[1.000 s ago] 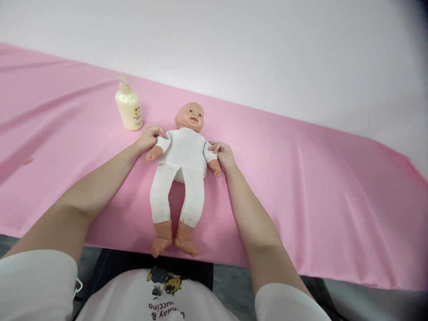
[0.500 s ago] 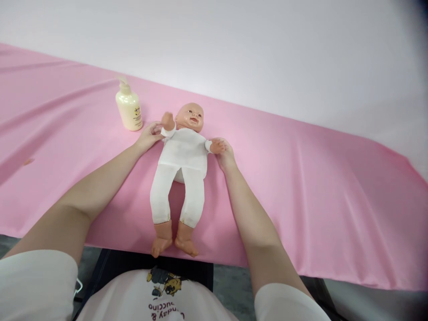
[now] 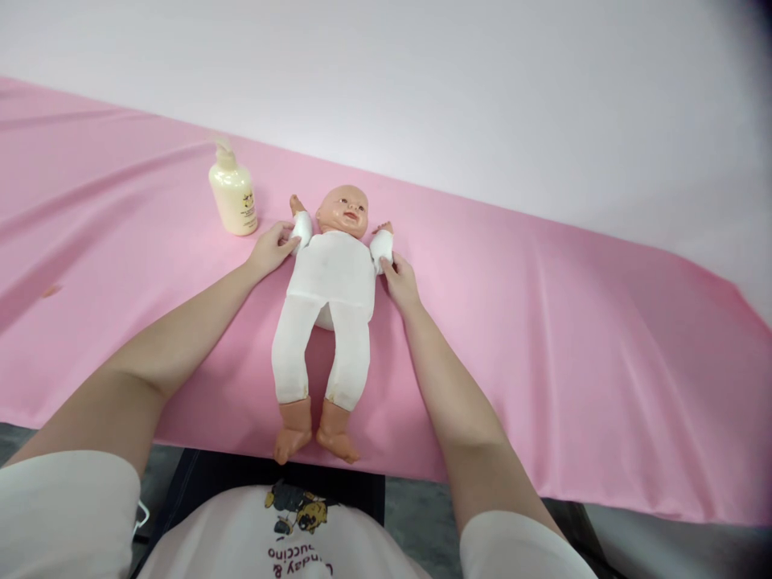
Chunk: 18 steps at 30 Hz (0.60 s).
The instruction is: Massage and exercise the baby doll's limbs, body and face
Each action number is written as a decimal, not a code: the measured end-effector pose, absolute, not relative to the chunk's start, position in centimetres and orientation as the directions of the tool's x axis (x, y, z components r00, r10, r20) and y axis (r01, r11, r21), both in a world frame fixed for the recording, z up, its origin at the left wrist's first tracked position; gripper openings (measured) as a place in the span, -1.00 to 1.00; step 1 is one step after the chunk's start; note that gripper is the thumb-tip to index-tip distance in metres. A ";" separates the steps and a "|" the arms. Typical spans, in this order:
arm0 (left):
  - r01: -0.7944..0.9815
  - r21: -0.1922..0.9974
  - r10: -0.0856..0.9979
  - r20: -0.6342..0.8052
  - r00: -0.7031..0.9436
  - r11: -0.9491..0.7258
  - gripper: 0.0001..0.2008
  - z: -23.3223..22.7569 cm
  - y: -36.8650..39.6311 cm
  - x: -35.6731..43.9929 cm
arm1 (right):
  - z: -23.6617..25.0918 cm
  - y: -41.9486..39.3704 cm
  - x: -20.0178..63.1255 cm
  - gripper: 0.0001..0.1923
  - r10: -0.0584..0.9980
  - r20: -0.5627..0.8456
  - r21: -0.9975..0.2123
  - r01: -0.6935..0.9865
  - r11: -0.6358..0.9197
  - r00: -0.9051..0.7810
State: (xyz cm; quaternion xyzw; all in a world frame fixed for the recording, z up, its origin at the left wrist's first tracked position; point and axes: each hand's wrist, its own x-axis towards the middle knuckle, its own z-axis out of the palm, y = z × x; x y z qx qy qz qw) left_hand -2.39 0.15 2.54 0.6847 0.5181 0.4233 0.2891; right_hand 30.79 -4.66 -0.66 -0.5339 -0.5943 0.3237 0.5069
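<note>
While the doll (image 3: 329, 305) is lying face-up on the pink surface (image 3: 543, 322), the left hand (image 3: 271, 249) and right hand (image 3: 401, 281) are pressing loosely spread fingers against its raised arms.

A long table is covered by a smooth pink fabric sheet (image 3: 543, 338), creased in soft folds. A plastic baby doll in a white cloth suit (image 3: 329, 305) is laid face-up near the middle. A cream-coloured plastic pump bottle (image 3: 232, 193) is stood upright just left of the doll's head.
</note>
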 end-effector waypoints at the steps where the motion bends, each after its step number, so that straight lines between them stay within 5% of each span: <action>1: 0.485 0.822 0.953 0.283 0.107 -0.298 -0.69 2.5 0.2 -2.4 | -0.6 -4.8 30.8 -0.43 0.960 0.259 -0.910 0.361 0.204 0.110; 12: 0.523 0.798 0.953 0.272 0.132 -0.300 -0.73 2.3 0.6 -2.6 | -0.8 -4.2 31.0 -0.45 0.952 0.271 -0.816 0.559 0.147 0.144; 18: 0.368 0.901 0.971 0.188 0.150 -0.232 -0.51 2.2 0.6 -2.5 | -1.8 -3.7 31.5 -0.51 0.965 0.236 -0.936 0.294 0.194 0.115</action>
